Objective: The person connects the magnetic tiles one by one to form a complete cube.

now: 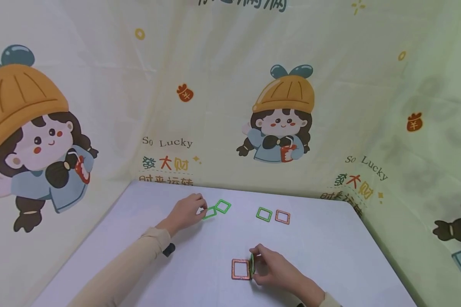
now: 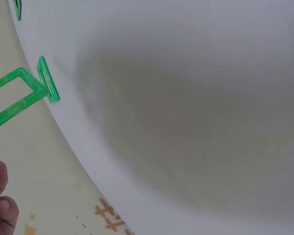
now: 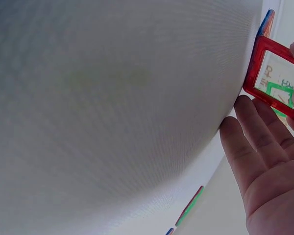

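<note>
In the head view my left hand (image 1: 186,212) pinches a green square magnetic tile (image 1: 210,217) by its near side. That tile's corner meets a second green tile (image 1: 218,204); the left wrist view shows the held tile (image 2: 20,105) tilted against the flat one (image 2: 49,81). My right hand (image 1: 278,270) grips another tile (image 1: 252,265) standing on edge. It looks green from the head and red (image 3: 269,99) from the right wrist. It stands along the right side of a flat orange-red tile (image 1: 240,278).
Farther back on the white table (image 1: 169,281) lie a green tile (image 1: 264,220) and an orange-red tile (image 1: 282,222), a small gap between them. A printed cloth (image 1: 223,128) hangs behind the table. A small black object (image 1: 169,249) sits by the left wrist.
</note>
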`<state>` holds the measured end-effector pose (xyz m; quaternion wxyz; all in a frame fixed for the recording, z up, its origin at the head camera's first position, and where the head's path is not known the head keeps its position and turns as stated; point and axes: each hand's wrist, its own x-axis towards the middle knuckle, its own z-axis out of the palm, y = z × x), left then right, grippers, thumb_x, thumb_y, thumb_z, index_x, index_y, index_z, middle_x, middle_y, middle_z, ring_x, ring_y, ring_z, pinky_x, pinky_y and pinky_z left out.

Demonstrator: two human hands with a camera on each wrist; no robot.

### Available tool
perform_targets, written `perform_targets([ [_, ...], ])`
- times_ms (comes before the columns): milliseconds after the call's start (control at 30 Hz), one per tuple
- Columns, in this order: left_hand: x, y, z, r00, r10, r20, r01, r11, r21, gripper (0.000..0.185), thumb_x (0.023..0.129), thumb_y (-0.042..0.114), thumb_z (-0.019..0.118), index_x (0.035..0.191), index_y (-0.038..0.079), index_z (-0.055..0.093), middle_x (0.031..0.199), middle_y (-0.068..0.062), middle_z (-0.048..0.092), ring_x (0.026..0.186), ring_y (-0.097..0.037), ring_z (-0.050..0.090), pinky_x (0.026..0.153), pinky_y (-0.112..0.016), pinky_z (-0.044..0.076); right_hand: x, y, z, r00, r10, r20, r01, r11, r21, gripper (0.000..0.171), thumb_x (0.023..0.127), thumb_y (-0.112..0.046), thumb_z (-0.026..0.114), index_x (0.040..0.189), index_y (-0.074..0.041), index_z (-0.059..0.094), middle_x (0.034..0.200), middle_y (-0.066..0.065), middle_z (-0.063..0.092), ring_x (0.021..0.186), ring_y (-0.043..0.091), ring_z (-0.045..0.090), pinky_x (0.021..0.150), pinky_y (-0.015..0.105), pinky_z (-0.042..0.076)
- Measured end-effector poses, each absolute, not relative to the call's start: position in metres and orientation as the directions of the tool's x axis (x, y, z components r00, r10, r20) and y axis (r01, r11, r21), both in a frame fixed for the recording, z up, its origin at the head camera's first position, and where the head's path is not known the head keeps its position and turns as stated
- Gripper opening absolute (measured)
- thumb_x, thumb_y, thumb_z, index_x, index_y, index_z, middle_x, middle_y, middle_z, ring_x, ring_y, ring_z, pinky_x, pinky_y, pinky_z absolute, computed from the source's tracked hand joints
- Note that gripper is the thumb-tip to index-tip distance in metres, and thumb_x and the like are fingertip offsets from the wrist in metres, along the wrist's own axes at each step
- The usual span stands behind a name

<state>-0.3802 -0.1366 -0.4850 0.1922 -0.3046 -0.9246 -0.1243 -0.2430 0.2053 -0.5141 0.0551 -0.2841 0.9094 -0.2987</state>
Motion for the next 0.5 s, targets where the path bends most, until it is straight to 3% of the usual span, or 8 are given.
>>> perform_targets([
  [233, -0.369, -0.120, -0.485, -0.679, 0.577, 0.453, 0.678, 0.730, 0.087, 0.008, 0.092, 0.023, 0.075, 0.087, 0.023, 0.070, 0.091, 0.008, 0.062, 0.079, -0.008, 0.051, 0.061, -0.021, 0.044, -0.243, 0.206, -0.516, -0.838, -0.541, 0.072, -0.478, 0.663, -0.576, 0.049, 0.082, -0.025, 0.084, 0.121, -0.018, 0.055, 0.130, 0.003, 0.069, 0.112, 0.010, 0.069, 0.102, 0.038, 0.053],
  [500, -0.358, -0.098, -0.488, -0.654, 0.620, 0.434, 0.716, 0.693, 0.089, 0.007, 0.092, 0.025, 0.075, 0.087, 0.024, 0.070, 0.089, 0.007, 0.063, 0.077, -0.005, 0.048, 0.061, -0.020, 0.043, -0.242, 0.204, -0.515, -0.845, -0.530, 0.070, -0.467, 0.668, -0.580, 0.051, 0.078, -0.021, 0.084, 0.118, -0.018, 0.053, 0.128, 0.003, 0.069, 0.109, 0.012, 0.071, 0.098, 0.037, 0.055],
])
